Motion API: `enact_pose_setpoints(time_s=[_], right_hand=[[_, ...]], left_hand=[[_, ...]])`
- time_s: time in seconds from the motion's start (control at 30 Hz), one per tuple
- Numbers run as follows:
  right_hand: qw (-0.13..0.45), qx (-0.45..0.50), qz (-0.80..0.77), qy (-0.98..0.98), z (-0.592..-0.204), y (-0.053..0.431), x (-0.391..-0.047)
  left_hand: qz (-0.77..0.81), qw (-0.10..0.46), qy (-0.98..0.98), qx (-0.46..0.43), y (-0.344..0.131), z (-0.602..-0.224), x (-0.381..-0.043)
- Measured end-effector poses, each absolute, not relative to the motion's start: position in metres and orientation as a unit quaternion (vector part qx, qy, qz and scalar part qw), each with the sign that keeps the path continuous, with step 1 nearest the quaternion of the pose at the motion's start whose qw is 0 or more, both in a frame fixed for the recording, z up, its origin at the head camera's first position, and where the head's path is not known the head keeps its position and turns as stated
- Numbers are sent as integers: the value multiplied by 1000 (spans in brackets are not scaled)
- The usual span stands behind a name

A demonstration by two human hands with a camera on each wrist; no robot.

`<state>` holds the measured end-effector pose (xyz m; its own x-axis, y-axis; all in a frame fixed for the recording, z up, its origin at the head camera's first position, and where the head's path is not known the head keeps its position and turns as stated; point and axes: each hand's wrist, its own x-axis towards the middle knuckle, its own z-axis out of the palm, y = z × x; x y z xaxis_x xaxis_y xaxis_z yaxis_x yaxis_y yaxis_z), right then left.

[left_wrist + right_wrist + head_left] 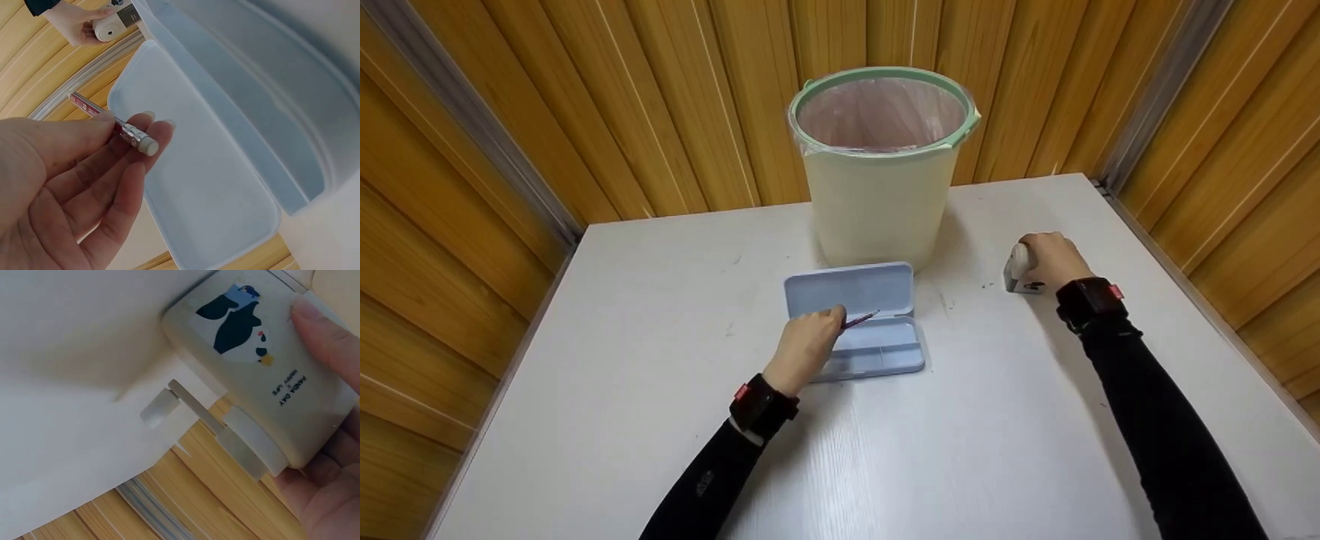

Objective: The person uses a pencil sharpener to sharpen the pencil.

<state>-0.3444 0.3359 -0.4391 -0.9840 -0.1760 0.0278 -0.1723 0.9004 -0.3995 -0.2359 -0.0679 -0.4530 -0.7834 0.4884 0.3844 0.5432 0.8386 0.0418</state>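
Note:
My left hand (806, 345) pinches a short red pencil (87, 105) between thumb and fingertips. Its silver ferrule and white eraser point toward the camera in the left wrist view; in the head view its tip points up and right. Below this hand lies an open light-blue pencil case (849, 291), lid tipped back, with divided compartments. Over on the right, my right hand (1059, 259) grips a cream crank pencil sharpener (225, 377) printed with pandas. The sharpener's crank handle (197, 408) sticks out from one end. It stands at or close over the tabletop.
A cream bin (881, 206) with a green rim and a clear liner stands behind the pencil case. The white table (607, 360) carries small dark marks. Wood-patterned walls (660, 105) enclose it at the back and sides.

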Motion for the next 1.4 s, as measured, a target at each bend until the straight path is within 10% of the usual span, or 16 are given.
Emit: enact_pose_setpoints(time_s=[1.4], right_hand=[[-52,-233,-221,946,-451,243,-253]], left_hand=[[-83,196,-940,-268,-56,-438,-234]])
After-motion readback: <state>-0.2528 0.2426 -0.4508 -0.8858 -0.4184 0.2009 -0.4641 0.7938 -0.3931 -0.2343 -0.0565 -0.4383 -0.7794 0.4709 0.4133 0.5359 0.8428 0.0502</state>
